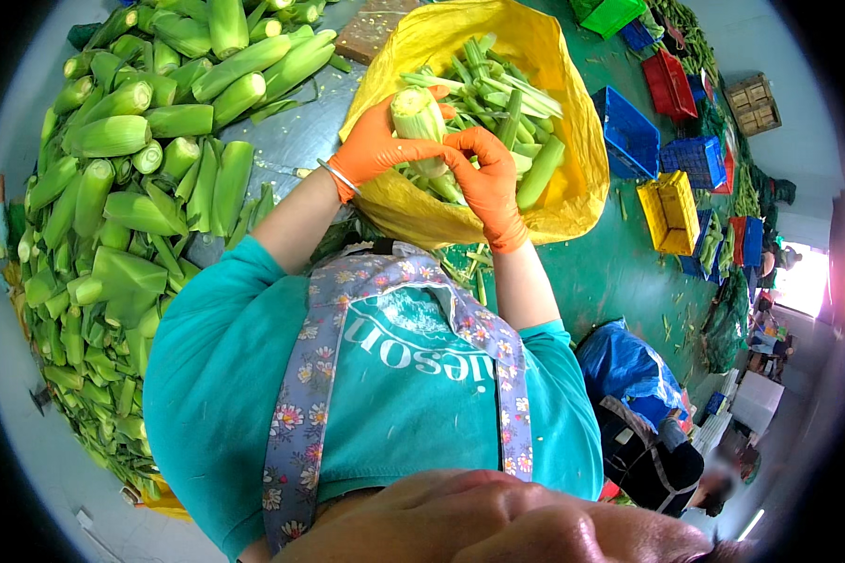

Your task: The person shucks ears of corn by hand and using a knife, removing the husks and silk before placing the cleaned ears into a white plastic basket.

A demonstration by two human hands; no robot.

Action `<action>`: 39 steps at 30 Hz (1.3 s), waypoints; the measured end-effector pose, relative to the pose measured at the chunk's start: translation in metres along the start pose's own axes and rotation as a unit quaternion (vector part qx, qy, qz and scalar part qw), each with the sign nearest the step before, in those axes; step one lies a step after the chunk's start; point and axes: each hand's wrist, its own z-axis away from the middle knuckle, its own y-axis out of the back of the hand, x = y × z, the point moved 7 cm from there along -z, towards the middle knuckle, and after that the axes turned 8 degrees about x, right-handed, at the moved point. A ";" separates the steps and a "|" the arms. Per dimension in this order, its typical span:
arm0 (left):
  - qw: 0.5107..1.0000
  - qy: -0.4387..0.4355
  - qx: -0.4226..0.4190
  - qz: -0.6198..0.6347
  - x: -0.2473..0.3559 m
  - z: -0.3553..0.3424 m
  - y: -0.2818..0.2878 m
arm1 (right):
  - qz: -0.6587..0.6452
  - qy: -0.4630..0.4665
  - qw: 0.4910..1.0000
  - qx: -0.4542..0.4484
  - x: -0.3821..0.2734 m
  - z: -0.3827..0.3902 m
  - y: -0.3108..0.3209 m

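Note:
My left hand point(377, 145) in an orange glove grips a pale green corn cob point(421, 127) held upright over the open yellow bag point(573, 131). My right hand point(490, 183), also in an orange glove, pinches the husk at the cob's lower side. The bag holds several stripped green husks and stalk pieces point(516, 103). A thin bracelet point(338, 176) sits on my left wrist.
A large heap of unhusked corn cobs point(131, 169) covers the metal table point(291, 141) at my left. Blue point(626, 131), red point(668, 83) and yellow crates point(668, 211) stand on the green floor at right. Another person in blue point(643, 413) sits lower right.

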 end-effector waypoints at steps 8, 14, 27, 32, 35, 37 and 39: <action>0.995 0.046 -0.065 0.052 -0.004 0.004 -0.007 | -0.109 -0.126 0.986 -0.024 0.020 0.016 0.001; 0.998 0.000 -0.065 0.012 0.008 0.003 -0.009 | 0.038 0.032 0.998 0.035 -0.017 0.012 0.010; 0.983 -0.090 -0.106 -0.118 0.017 0.006 -0.015 | -0.054 0.056 0.997 -0.029 -0.038 -0.006 0.010; 0.983 -0.087 -0.118 -0.112 0.017 0.011 -0.014 | -0.053 0.055 0.994 -0.081 -0.042 -0.006 0.005; 0.988 -0.052 -0.121 -0.078 0.012 0.012 -0.013 | -0.001 0.098 0.990 -0.097 -0.045 -0.004 0.003; 0.989 -0.049 -0.124 -0.071 0.011 0.012 -0.014 | 0.008 0.107 0.990 -0.088 -0.048 -0.002 0.005; 0.988 -0.021 -0.135 -0.068 0.007 0.011 -0.015 | -0.041 0.076 0.993 -0.079 -0.041 0.000 0.005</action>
